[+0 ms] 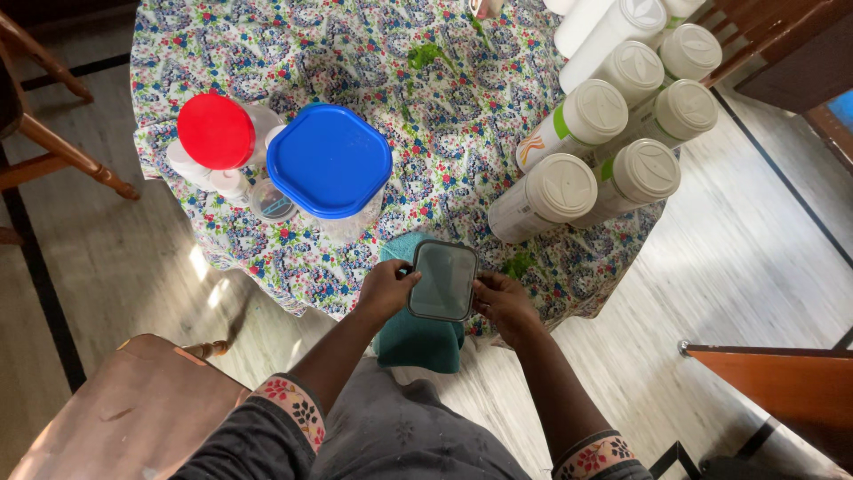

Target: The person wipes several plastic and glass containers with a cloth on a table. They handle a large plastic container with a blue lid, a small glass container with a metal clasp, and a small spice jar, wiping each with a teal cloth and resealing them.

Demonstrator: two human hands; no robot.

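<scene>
Both forearms reach forward from patterned cuffs over the near edge of the desk (267, 36), which wears a floral cloth. The left hand (386, 290) curls round one side of a small dark-rimmed rectangular lid (443, 280), thumb on top; the right hand (502, 302) pinches the opposite edge. The lid sits level between them, above a teal cloth (418, 342) hanging off the desk edge. Up and left of the left hand stands a jar with a round red lid (216, 132), then a clear container with a blue lid (330, 160). Up and right of the right hand, white cylindrical canisters (613, 116) cluster together, cream caps on top, some with green and orange labels.
</scene>
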